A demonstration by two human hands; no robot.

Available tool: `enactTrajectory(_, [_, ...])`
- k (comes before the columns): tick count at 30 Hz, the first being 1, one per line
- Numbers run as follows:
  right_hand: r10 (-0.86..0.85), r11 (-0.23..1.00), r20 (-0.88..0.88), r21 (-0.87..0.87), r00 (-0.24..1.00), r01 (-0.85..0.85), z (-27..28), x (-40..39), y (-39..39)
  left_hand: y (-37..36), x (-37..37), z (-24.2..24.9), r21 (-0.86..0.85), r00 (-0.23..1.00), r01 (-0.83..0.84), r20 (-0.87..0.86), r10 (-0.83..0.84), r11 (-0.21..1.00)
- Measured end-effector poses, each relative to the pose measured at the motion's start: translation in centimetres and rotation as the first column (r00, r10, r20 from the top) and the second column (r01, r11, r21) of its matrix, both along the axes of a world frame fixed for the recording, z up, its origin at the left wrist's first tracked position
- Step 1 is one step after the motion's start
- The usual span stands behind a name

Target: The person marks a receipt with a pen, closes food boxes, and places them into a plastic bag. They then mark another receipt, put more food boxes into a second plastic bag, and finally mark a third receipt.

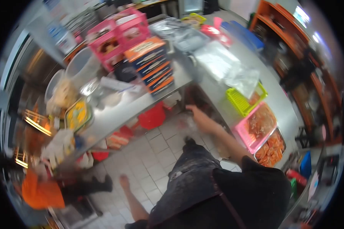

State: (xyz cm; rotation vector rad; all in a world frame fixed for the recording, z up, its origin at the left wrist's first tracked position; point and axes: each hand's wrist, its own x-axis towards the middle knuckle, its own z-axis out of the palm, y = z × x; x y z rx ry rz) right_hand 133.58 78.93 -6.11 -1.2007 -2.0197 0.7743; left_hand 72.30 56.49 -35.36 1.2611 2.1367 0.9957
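Observation:
My right hand [198,115] reaches forward over the floor, close to the inner corner where two steel counters meet. Its fingers are blurred, and a faint translucent patch shows beneath it that I cannot make out. Low at my side hangs my left hand [124,182], smeared by motion and apart from any object. Nearest to my right arm on the counter are a pink basket [239,131] and a metal tray of orange-red food [270,149]. A stack of orange and dark blue boxes [153,65] stands on the other counter.
A lime-green basket [239,102] and clear plastic bags [221,63] lie on the right counter [284,103]. The left counter [122,110] bears pink crates [116,32] and a tray of yellow food [77,116]. A person in orange [46,191] is at the lower left.

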Motion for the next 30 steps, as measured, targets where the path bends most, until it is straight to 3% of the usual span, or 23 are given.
enactTrajectory(1, [-0.137, 0.990, 0.019, -0.043, 0.990, 0.138, 0.6, 1.8, 2.1, 5.9, -0.4, 2.6, 0.060, 1.000, -0.015, 0.005, 0.015, 0.998])
enactTrajectory(2, [-0.260, 0.961, 0.042, -0.084, 0.965, 0.263, 0.9, 3.7, 4.4, 11.8, 0.3, 6.6, 0.209, 0.985, 0.130, -0.140, -0.102, 0.969])
enactTrajectory(3, [-0.353, 0.929, 0.097, -0.081, 0.931, 0.361, 0.6, 5.9, 6.9, 17.0, 3.7, 11.2, 0.254, 0.995, 0.020, -0.095, 0.004, 0.967])
enactTrajectory(5, [-0.480, 0.870, 0.175, -0.031, 0.860, 0.492, -1.7, 11.3, 12.2, 25.6, 9.5, 16.9, 0.324, 0.997, 0.000, 0.073, -0.024, 0.946])
enactTrajectory(8, [-0.575, 0.811, 0.164, -0.016, 0.801, 0.585, -5.3, 19.5, 18.5, 34.2, 16.2, 18.1, 0.191, 0.983, 0.147, 0.078, -0.164, 0.970])
enactTrajectory(10, [-0.589, 0.806, 0.289, 0.138, 0.755, 0.576, -9.5, 25.2, 21.9, 38.0, 19.9, 18.0, 0.063, 0.947, 0.308, 0.072, -0.312, 0.949])
enactTrajectory(11, [-0.573, 0.798, 0.411, 0.083, 0.709, 0.597, -9.9, 27.8, 22.7, 39.2, 20.9, 17.1, 0.040, 0.934, 0.349, 0.063, -0.351, 0.936])
enactTrajectory(12, [-0.532, 0.787, 0.532, 0.024, 0.659, 0.616, -10.2, 29.7, 23.3, 40.1, 21.4, 17.4, 0.025, 0.934, 0.353, 0.055, -0.354, 0.935])
enactTrajectory(14, [-0.571, 0.557, 0.738, 0.028, 0.358, 0.830, -8.8, 31.8, 24.0, 41.1, 22.5, 17.5, -0.013, 0.905, 0.386, -0.187, -0.381, 0.922])
enactTrajectory(17, [-0.512, 0.532, 0.816, 0.054, 0.270, 0.845, -11.4, 35.6, 23.1, 40.4, 23.6, 17.5, 0.003, 0.945, 0.282, -0.174, -0.278, 0.959])
enactTrajectory(18, [-0.506, 0.524, 0.821, 0.050, 0.264, 0.850, -10.0, 35.1, 23.2, 40.7, 23.9, 17.5, 0.020, 0.951, 0.241, -0.206, -0.232, 0.970])
enactTrajectory(20, [-0.414, 0.671, 0.733, -0.155, 0.540, 0.725, -7.4, 32.9, 23.0, 40.5, 24.2, 16.9, 0.079, 0.962, 0.245, -0.143, -0.232, 0.966])
enactTrajectory(22, [-0.466, 0.621, 0.671, -0.217, 0.577, 0.753, -7.0, 30.8, 23.5, 40.6, 24.3, 15.5, 0.172, 0.921, 0.211, -0.365, -0.136, 0.962])
enactTrajectory(24, [-0.522, 0.579, 0.601, -0.271, 0.605, 0.769, -7.5, 31.1, 23.9, 40.8, 25.1, 15.4, 0.163, 0.910, 0.189, -0.400, -0.110, 0.968])
enactTrajectory(28, [-0.513, 0.642, 0.581, -0.229, 0.632, 0.732, -9.2, 31.6, 24.2, 41.1, 25.6, 15.2, 0.222, 0.871, 0.137, -0.492, -0.010, 0.965])
enactTrajectory(30, [-0.711, 0.381, 0.262, -0.636, 0.653, 0.671, -4.8, 30.8, 25.3, 41.5, 25.9, 15.1, 0.218, 0.855, 0.125, -0.518, 0.006, 0.968])
